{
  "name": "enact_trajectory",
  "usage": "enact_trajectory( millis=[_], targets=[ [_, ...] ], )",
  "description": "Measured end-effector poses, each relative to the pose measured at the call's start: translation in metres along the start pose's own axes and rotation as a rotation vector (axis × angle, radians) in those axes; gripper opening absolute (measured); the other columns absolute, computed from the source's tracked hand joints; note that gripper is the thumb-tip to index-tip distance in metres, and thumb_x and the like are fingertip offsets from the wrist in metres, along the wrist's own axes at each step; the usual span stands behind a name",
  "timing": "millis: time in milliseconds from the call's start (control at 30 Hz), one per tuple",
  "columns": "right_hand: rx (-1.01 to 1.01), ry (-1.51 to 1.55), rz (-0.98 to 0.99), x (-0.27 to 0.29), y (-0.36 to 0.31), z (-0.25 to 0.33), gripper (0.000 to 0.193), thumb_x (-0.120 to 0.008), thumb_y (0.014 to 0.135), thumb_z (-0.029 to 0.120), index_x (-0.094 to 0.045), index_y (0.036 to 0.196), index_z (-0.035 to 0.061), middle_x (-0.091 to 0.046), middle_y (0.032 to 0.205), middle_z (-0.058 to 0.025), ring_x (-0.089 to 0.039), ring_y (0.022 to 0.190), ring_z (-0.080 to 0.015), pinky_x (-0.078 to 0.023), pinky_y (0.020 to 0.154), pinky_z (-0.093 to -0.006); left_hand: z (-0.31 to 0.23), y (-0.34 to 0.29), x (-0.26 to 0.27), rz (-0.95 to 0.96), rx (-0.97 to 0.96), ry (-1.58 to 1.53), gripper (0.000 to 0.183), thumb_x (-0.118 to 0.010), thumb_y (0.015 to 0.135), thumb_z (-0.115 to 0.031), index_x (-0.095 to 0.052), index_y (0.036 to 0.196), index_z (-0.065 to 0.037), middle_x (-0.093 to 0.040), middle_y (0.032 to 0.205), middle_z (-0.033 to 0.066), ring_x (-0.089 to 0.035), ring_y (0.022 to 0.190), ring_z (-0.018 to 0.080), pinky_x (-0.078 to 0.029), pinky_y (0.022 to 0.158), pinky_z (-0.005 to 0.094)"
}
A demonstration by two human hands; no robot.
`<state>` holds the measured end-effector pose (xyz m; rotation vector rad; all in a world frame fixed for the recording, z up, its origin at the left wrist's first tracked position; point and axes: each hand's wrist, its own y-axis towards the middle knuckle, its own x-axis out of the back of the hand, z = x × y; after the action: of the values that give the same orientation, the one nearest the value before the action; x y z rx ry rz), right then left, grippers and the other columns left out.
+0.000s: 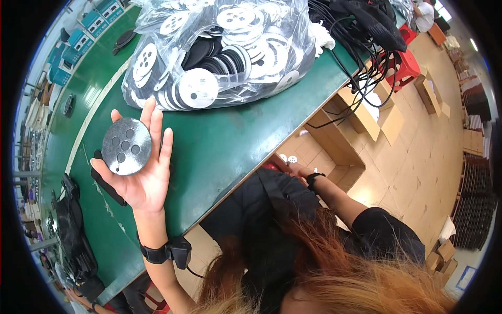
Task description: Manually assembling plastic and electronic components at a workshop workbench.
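Observation:
Above the green table, my left hand (144,183) holds a dark, shiny round disc (127,146) with several holes, its face turned up. The thumb is at the disc's near edge; the other fingers stretch out behind and beside it. Just beyond lies a clear plastic bag (172,49) full of white and black discs, a white one (198,88) at its near side. My right hand (299,170) is low beside the table edge, near small white discs (292,158) at an open cardboard box (334,152). Its fingers are partly hidden, and something red shows beside them.
Black cables (361,68) hang over the far right table edge. Cardboard boxes (366,112) and a red stool (405,68) stand on the tiled floor. A black bag (73,230) lies on the left of the green table (209,141). Blue boxes (81,39) line the far left.

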<state>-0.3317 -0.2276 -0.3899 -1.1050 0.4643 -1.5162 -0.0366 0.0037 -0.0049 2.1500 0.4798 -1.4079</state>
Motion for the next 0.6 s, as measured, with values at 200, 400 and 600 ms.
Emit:
enact_trajectory(
  millis=[200,400,600],
  targets=[
    [0.221,-0.419,-0.030,-0.008,0.040,0.006,0.037,-0.059,0.075,0.021,-0.055,0.104,-0.0027,-0.061,0.095,-0.0219,-0.060,0.087,-0.0351,-0.049,0.073,-0.0421,0.000,-0.002,0.004,-0.054,-0.011,0.024,0.077,-0.057,0.077,-0.057,-0.024,0.138,-0.024,-0.005,0.145,0.0228,-0.022,0.132,0.0344,-0.022,0.107,0.0484],
    [0.308,-0.509,-0.162,-0.009,0.099,-0.006,0.038,-0.061,0.070,0.018,-0.055,0.100,-0.0040,-0.060,0.093,-0.0260,-0.058,0.089,-0.0381,-0.048,0.076,-0.0420,0.001,-0.004,0.006,-0.018,0.027,0.028,0.079,-0.056,0.076,-0.059,-0.023,0.138,-0.024,-0.007,0.144,0.0253,-0.026,0.130,0.0361,-0.025,0.105,0.0488],
    [0.501,-0.242,-0.448,-0.012,0.156,-0.023,0.032,-0.055,0.071,0.008,-0.055,0.100,-0.0025,-0.059,0.092,-0.0274,-0.057,0.089,-0.0417,-0.047,0.077,-0.0455,-0.001,-0.003,0.006,-0.080,-0.005,0.081,0.076,-0.056,0.077,-0.058,-0.024,0.138,-0.024,-0.010,0.143,0.0263,-0.030,0.128,0.0363,-0.028,0.104,0.0483]
  ],
)
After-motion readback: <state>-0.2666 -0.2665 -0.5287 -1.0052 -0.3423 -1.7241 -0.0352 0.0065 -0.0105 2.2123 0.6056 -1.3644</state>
